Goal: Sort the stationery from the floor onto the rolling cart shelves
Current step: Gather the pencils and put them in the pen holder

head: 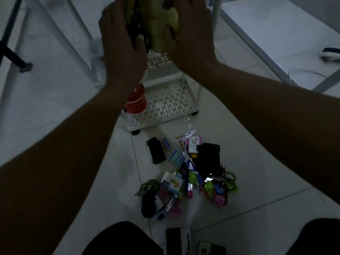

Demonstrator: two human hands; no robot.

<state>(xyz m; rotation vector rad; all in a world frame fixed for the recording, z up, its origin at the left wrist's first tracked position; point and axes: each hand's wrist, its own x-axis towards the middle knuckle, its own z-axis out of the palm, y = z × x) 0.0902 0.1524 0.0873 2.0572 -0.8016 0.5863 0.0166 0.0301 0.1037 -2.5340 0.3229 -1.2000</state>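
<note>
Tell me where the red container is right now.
In the head view, the red container stands on the cart's bottom shelf at its left end, just below the left hand.

Rolling cart (pixel 165 111), white perforated shelves, taken as landmark. Both hands raised over its upper shelf: left hand (pixel 123 46) holds dark-handled scissors (pixel 138 28); right hand (pixel 191 34) rests on a yellow-green object (pixel 161 21). Red container (pixel 136 102) on the bottom shelf. Stationery pile (pixel 187 177) on floor below the cart.

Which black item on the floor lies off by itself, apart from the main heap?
The narrow black block left of the small blue tube; bare tile surrounds it, whereas the larger black box sits against the heap.
</note>
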